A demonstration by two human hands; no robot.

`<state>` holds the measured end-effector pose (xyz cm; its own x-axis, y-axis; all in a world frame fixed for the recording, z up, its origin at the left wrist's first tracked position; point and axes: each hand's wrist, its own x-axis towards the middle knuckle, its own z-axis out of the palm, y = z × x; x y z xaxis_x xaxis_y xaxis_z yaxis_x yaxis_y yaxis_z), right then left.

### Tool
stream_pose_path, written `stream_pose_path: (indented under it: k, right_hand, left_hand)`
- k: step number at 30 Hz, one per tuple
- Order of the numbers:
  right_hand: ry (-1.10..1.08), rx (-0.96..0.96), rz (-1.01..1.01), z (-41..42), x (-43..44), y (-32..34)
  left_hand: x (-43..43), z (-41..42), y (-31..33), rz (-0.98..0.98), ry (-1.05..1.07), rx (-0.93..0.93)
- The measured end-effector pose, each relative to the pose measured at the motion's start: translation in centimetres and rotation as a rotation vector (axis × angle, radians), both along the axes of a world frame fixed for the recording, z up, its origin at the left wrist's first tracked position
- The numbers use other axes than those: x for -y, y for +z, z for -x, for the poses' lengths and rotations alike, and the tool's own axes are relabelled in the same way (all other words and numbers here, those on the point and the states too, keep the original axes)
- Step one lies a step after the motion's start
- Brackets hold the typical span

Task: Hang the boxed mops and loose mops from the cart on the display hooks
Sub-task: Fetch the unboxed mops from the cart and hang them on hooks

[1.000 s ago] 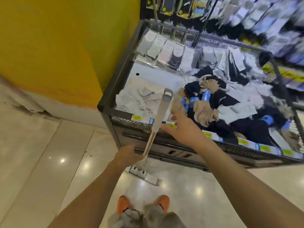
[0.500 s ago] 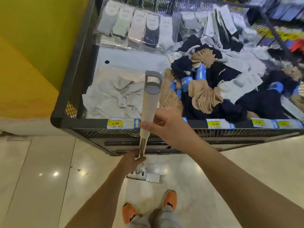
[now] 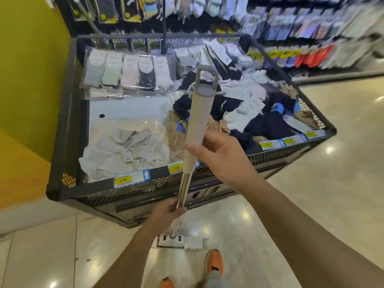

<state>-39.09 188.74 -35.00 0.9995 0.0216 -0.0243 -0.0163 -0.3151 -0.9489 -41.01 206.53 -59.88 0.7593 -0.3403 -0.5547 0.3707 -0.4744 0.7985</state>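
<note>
I hold a loose mop (image 3: 199,119) upright in front of me. Its beige handle ends in a grey hanging loop at the top. The white flat mop head (image 3: 179,240) rests on the floor near my feet. My right hand (image 3: 218,154) grips the thick upper part of the handle. My left hand (image 3: 166,213) is closed around the thin lower shaft. No boxed mop or mop display hook is in view.
A black wire-mesh bin (image 3: 62,183) full of packed and loose socks stands right ahead, with yellow price tags on its front rail. A yellow wall (image 3: 27,80) is on the left. Hanging sock displays (image 3: 291,28) fill the back and right. Glossy tiled floor lies at the right.
The view has tilted up and to the right, showing the hanging sock racks. The mop handle has risen toward me and my right hand now sits higher on it.
</note>
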Motion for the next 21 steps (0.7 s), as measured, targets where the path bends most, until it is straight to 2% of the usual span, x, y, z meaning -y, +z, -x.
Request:
stream_pose_path:
  k: [11,21]
  right_hand:
    - [-0.338,0.253,-0.053,6.2,10.6,21.2]
    - [-0.535,0.448,0.006,12.6,21.9,36.9]
  left_hand:
    - [11.1,2.5,21.7,0.180,-0.345,0.307]
    - [25.3,4.2,35.9,0.426,-0.566,0.510]
